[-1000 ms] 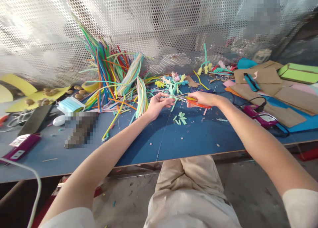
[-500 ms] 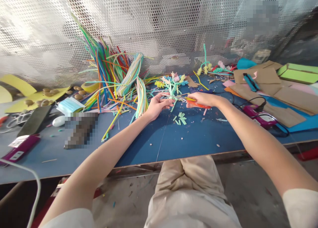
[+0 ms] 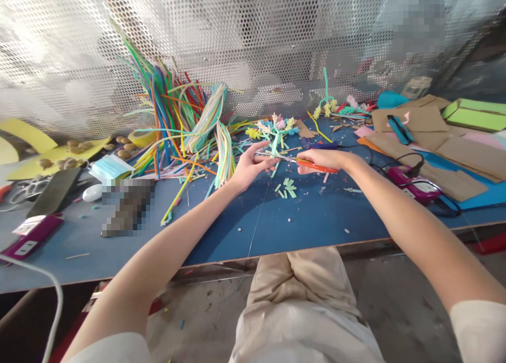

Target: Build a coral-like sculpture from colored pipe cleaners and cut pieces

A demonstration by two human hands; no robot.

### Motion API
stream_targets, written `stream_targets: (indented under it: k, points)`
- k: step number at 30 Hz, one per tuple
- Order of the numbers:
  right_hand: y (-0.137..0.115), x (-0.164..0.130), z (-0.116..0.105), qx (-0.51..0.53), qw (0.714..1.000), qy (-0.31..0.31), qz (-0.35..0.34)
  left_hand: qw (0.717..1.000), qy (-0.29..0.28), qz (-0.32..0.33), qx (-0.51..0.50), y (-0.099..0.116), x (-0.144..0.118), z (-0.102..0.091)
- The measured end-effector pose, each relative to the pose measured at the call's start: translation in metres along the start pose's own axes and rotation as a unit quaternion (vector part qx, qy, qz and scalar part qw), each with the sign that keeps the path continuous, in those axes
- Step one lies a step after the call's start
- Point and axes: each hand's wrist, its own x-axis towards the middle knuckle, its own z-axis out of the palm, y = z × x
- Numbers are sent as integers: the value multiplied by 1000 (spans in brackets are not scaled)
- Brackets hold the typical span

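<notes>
My right hand (image 3: 316,158) is wrapped round a pair of scissors with orange handles (image 3: 326,168), the blades (image 3: 282,156) pointing left. Their tips reach in among the fingers of my left hand (image 3: 253,165), which is closed on a pale green pipe cleaner (image 3: 275,169) at its fingertips; its exact grip is partly hidden. Just behind the blades stands a small tree of green pipe cleaners (image 3: 275,144) with pink, blue and yellow leafy tips. Several short pale green cut pieces (image 3: 288,187) lie on the table in front of the scissors.
Bundles of coloured pipe cleaners (image 3: 207,118) lie at the back left of the blue table (image 3: 276,231). To the left are a face mask (image 3: 111,167), a white mouse (image 3: 93,193) and a purple power strip (image 3: 33,236). Cardboard sheets (image 3: 454,149) and another power strip (image 3: 413,184) are right. Perforated metal stands behind.
The scissor blades have shifted slightly left and now lie between the left hand's fingers. The left index finger has lifted a little. The cut pieces lie as before.
</notes>
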Motion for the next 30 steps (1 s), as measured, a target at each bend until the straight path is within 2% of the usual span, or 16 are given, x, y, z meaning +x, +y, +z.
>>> stream_targets:
  k: [3, 7, 22, 30]
  points:
    - [-10, -5, 0, -38, 999, -8, -1, 1000, -3, 1, 8, 1, -1, 2]
    - [-16, -6, 2, -8, 1000, -24, -16, 1000, -4, 11, 8, 2, -2, 2]
    - [-21, -5, 6, 125, 991, -29, 31, 1000, -21, 2, 6, 2, 0, -2]
    - [-22, -5, 6, 71, 997, -16, -5, 999, -30, 4, 28, 2, -1, -3]
